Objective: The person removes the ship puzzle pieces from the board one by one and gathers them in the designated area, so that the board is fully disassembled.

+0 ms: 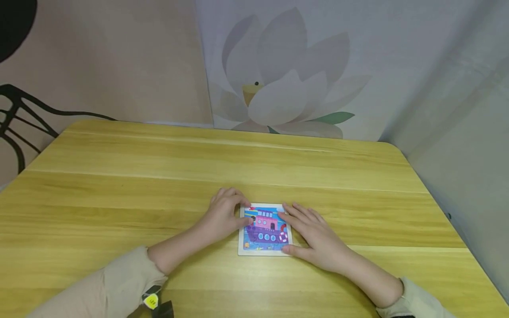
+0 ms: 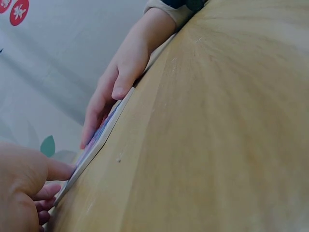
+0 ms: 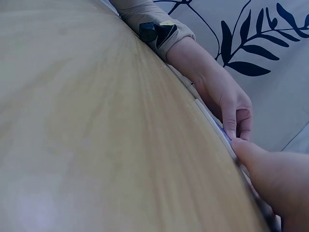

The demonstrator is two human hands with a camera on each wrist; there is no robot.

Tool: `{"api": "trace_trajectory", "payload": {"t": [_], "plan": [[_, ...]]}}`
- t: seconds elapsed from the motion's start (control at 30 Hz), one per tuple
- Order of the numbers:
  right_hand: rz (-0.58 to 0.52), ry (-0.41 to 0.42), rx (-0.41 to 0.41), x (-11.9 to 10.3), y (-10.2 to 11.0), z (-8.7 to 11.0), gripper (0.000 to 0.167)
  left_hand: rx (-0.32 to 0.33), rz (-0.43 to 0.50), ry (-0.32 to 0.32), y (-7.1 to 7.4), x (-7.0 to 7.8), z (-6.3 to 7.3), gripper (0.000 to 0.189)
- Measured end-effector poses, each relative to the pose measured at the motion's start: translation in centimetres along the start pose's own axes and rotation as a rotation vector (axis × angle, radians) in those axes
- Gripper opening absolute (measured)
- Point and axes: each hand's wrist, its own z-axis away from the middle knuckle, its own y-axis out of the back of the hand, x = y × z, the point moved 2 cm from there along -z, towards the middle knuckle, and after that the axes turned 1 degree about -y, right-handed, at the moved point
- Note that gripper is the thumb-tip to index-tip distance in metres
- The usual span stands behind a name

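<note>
A small framed jigsaw puzzle (image 1: 264, 253) lies flat on the wooden table, its picture a purple and pink ship on blue water. My left hand (image 1: 227, 215) grips its left side, the thumb on the picture and the fingers curled by the upper left corner. In the left wrist view, that thumb (image 2: 60, 170) lies over the board's edge. My right hand (image 1: 318, 240) rests along the right side with straight, spread fingers, the thumb at the lower right corner. The right palm's underside is hidden.
The wooden table (image 1: 159, 185) spreads around the puzzle on all sides. A curtain with a printed flower (image 1: 286, 97) hangs behind its far edge. At the left stands a black metal chair or rack (image 1: 16, 101). Both sleeves carry dark wrist straps.
</note>
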Motion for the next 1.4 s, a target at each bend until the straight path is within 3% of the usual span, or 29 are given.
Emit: {"api": "trace_trajectory", "payload": {"t": [0.27, 0.43, 0.7, 1.0, 1.4], "plan": [[-0.009, -0.024, -0.020, -0.5, 0.2, -0.2, 0.071, -0.002, 0.018, 0.024, 0.1, 0.2, 0.0, 0.031], [-0.013, 0.027, -0.041, -1.2, 0.3, -0.5, 0.064, -0.005, 0.011, 0.026, 0.2, 0.3, 0.0, 0.031], [0.016, 0.105, -0.140, -2.0, 0.1, -0.9, 0.057, -0.007, -0.004, 0.031, 0.1, 0.4, -0.2, 0.032], [0.049, 0.049, -0.184, -2.4, 0.0, -1.1, 0.054, -0.006, -0.001, 0.043, 0.2, 0.4, -0.2, 0.031], [0.062, 0.033, -0.193, -2.5, 0.1, -1.1, 0.053, 0.000, 0.008, 0.047, 0.2, 0.4, -0.1, 0.032]]}}
